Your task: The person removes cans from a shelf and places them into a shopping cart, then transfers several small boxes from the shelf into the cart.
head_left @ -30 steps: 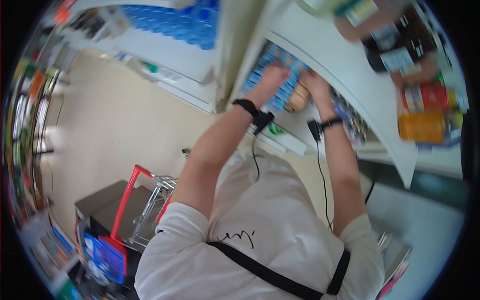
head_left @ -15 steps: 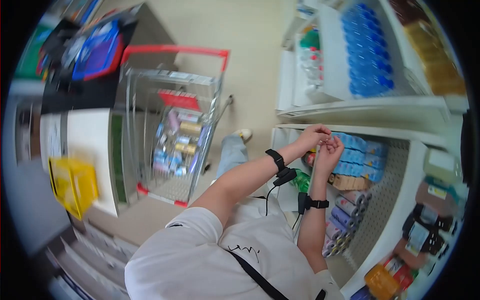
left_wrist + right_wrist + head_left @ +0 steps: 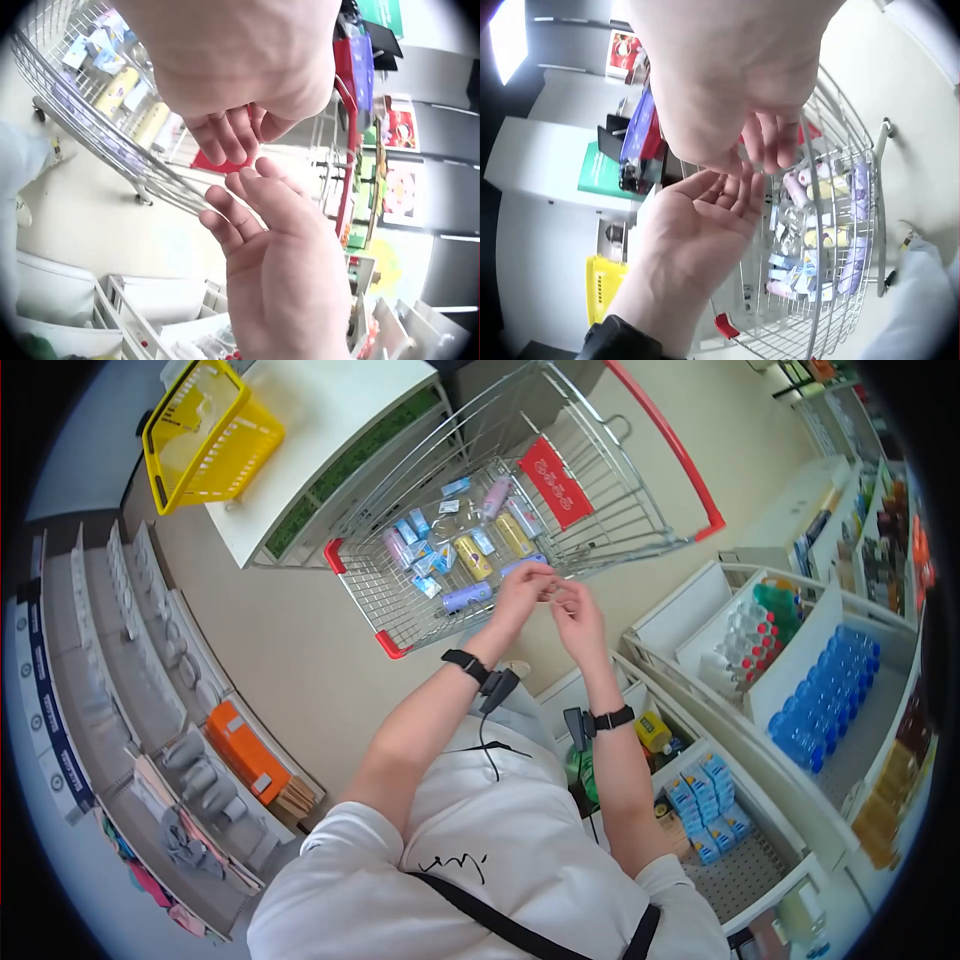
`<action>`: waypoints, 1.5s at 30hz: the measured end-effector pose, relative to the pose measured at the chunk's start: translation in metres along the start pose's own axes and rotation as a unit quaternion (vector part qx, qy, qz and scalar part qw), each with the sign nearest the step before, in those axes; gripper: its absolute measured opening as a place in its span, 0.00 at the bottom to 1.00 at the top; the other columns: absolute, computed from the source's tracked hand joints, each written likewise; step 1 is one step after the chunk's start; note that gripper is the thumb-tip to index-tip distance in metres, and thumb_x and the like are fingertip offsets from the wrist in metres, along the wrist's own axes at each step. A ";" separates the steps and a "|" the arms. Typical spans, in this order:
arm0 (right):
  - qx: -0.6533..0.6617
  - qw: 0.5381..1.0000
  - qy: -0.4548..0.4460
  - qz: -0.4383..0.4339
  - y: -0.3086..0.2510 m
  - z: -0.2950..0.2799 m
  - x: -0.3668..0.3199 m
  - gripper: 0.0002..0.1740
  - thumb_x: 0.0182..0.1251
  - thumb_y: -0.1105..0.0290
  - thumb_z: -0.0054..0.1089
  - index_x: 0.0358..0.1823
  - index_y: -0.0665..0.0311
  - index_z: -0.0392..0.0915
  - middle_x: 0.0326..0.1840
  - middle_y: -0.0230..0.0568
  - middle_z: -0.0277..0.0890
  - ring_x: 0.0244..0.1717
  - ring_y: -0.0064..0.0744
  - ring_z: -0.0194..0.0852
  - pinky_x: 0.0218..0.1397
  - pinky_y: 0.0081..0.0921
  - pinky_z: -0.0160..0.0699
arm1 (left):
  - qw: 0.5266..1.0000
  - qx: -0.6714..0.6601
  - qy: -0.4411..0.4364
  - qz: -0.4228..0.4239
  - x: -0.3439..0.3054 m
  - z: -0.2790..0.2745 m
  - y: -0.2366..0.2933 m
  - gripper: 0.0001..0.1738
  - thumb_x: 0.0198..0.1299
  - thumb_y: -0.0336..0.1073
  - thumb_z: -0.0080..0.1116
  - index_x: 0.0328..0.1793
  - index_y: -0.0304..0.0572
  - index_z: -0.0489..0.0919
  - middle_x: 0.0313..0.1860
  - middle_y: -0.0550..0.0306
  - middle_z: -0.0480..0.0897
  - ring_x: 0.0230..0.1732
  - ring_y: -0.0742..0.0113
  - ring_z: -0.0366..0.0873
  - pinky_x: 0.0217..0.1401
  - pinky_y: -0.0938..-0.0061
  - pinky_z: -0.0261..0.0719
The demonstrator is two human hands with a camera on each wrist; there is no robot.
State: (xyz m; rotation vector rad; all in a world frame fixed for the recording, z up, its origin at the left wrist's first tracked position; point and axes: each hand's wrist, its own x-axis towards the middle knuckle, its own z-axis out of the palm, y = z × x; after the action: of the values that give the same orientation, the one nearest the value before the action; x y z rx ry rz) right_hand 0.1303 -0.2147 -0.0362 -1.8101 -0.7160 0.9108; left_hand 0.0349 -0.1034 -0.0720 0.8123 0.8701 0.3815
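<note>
Both hands, left [image 3: 525, 592] and right [image 3: 578, 615], hang loose and empty, fingertips nearly meeting over the near end of the red-handled silver wire shopping cart [image 3: 620, 510] holding pastel packets [image 3: 472, 557].

A wire shopping cart [image 3: 612, 510] is standing on the beige floor [image 3: 290, 650], carrying tubes and packets [image 3: 472, 557] (purple, yellow, blue) inside.

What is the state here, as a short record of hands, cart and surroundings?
left hand: open, fingers relaxed, nothing visible in it, above the cart
right hand: open, fingertips close to the left hand's
cart: wire, red handle, holding small packets and tubes
nearby: yellow basket on a white counter; blue-capped bottles on a shelf
</note>
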 end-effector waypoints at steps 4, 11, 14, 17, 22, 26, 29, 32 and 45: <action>-0.073 0.990 -0.118 0.024 0.015 0.067 0.069 0.20 0.67 0.74 0.65 0.59 0.65 0.77 0.39 0.38 0.84 0.39 0.24 0.83 0.45 0.25 0.83 | 0.984 -0.009 0.174 -0.026 0.027 -0.096 -0.008 0.11 0.67 0.30 0.56 0.53 0.38 0.80 0.45 0.57 0.85 0.41 0.67 0.83 0.44 0.72 0.82; -0.081 0.927 -0.290 0.223 0.130 0.191 0.170 0.20 0.63 0.67 0.70 0.55 0.66 0.79 0.38 0.38 0.83 0.36 0.29 0.83 0.40 0.26 0.83 | 0.941 0.028 0.302 -0.152 0.072 -0.262 -0.072 0.18 0.62 0.31 0.58 0.58 0.38 0.77 0.44 0.55 0.82 0.42 0.66 0.82 0.45 0.69 0.82; -0.073 0.901 -0.285 0.320 0.168 0.224 0.188 0.22 0.61 0.63 0.73 0.53 0.66 0.79 0.37 0.38 0.82 0.36 0.28 0.82 0.38 0.26 0.82 | 0.906 0.119 0.343 -0.217 0.080 -0.305 -0.091 0.20 0.62 0.33 0.61 0.60 0.36 0.77 0.43 0.55 0.82 0.42 0.67 0.81 0.44 0.70 0.82; -0.031 0.885 -0.249 0.392 0.198 0.250 0.193 0.19 0.58 0.59 0.71 0.41 0.69 0.86 0.28 0.44 0.84 0.31 0.37 0.85 0.37 0.32 0.83 | 0.883 0.153 0.360 -0.259 0.089 -0.333 -0.103 0.23 0.61 0.37 0.65 0.61 0.35 0.77 0.43 0.55 0.83 0.43 0.67 0.82 0.43 0.72 0.82; 0.003 0.875 -0.199 0.441 0.201 0.289 0.208 0.22 0.57 0.58 0.71 0.39 0.75 0.85 0.25 0.47 0.83 0.28 0.41 0.84 0.35 0.36 0.82 | 0.876 0.172 0.384 -0.235 0.113 -0.350 -0.125 0.26 0.58 0.40 0.71 0.58 0.30 0.78 0.40 0.51 0.85 0.34 0.64 0.81 0.37 0.69 0.80; -0.058 0.887 -0.192 0.416 0.224 0.317 0.216 0.27 0.57 0.54 0.72 0.36 0.78 0.83 0.30 0.52 0.85 0.32 0.43 0.86 0.40 0.38 0.84 | 0.882 0.204 0.380 -0.188 0.137 -0.357 -0.159 0.30 0.57 0.44 0.73 0.58 0.28 0.78 0.41 0.48 0.85 0.38 0.60 0.83 0.42 0.66 0.82; -0.146 0.905 -0.132 0.377 0.243 0.336 0.215 0.32 0.57 0.50 0.73 0.41 0.79 0.82 0.37 0.56 0.86 0.38 0.43 0.87 0.45 0.41 0.85 | 0.848 0.267 0.398 -0.227 0.150 -0.361 -0.176 0.30 0.54 0.44 0.76 0.54 0.28 0.78 0.42 0.45 0.84 0.41 0.58 0.83 0.46 0.61 0.82; -0.112 0.885 -0.152 0.425 0.250 0.333 0.214 0.34 0.56 0.52 0.74 0.49 0.80 0.79 0.43 0.58 0.84 0.42 0.42 0.87 0.47 0.38 0.87 | 0.851 0.223 0.411 -0.242 0.155 -0.364 -0.186 0.29 0.52 0.44 0.77 0.50 0.28 0.77 0.42 0.44 0.84 0.42 0.60 0.83 0.45 0.64 0.82; 0.341 0.870 -0.108 0.340 0.029 0.137 0.151 0.34 0.65 0.69 0.72 0.68 0.72 0.67 0.53 0.45 0.80 0.50 0.34 0.84 0.55 0.31 0.87 | 0.951 0.070 0.297 -0.056 0.086 -0.268 -0.033 0.24 0.59 0.32 0.70 0.58 0.40 0.72 0.47 0.56 0.80 0.48 0.66 0.81 0.45 0.73 0.81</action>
State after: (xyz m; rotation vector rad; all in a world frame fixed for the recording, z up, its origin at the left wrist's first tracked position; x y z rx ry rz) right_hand 0.1021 -0.0402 -0.1413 -1.3037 0.1764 1.6048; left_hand -0.1271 0.0528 -0.2441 0.7822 1.5129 0.4769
